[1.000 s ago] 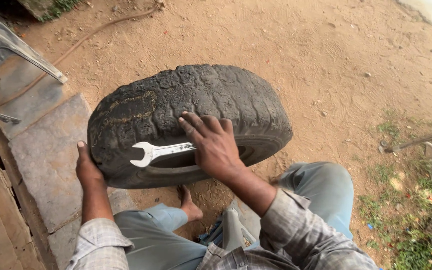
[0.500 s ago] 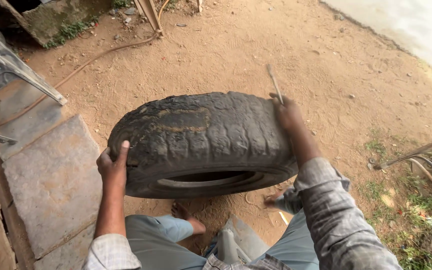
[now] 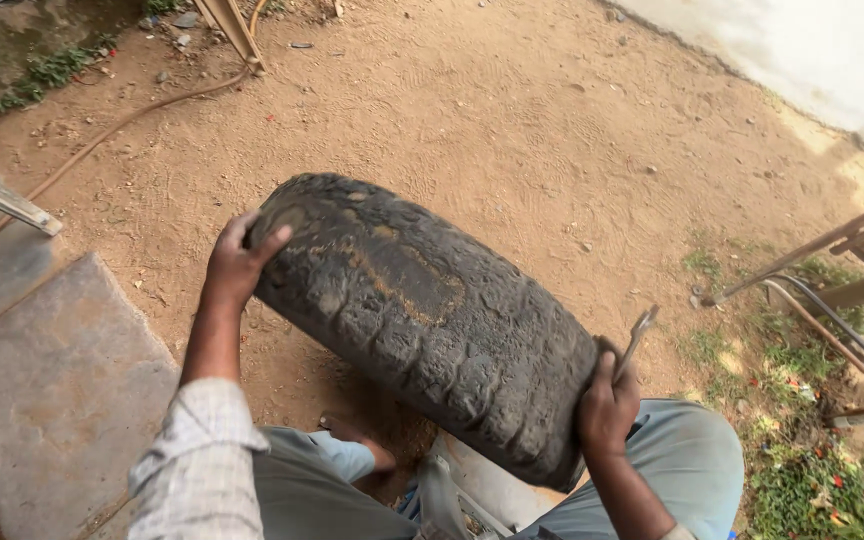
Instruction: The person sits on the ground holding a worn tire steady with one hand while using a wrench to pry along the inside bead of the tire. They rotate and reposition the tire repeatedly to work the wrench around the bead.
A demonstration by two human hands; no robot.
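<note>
1. The tyre (image 3: 422, 320) is held above the dirt ground (image 3: 512, 130) in front of the seated person's knees, its tread facing the camera. Its long axis runs diagonally, from upper left, away from the person, down to lower right, by the right knee.
2. The left hand (image 3: 237, 262) grips the upper-left end of the tyre, thumb stretched over the tread and the fingers curled round the far edge.
3. The right hand (image 3: 607, 405) presses against the lower-right end, its fingers closed round a metal wrench (image 3: 638, 338) while it also bears on the rubber. The wrench sticks up and to the right, away from the tyre.
4. The tyre is black and badly worn: the tread blocks are cracked and rough, with a tan, dusty smear running along the middle of the tread.
5. Only the tread side shows; the sidewalls and the centre opening are turned away. The tyre's lower edge is hidden behind the person's legs in pale blue trousers (image 3: 692, 470).
6. A bare foot (image 3: 357, 440) shows under the tyre, partly covered by it.
7. A grey stone slab (image 3: 42, 390) lies at left, a hose (image 3: 102, 130) snakes over the ground at upper left, and rusty metal frames (image 3: 832, 300) stand at right, cut off by the edge.
</note>
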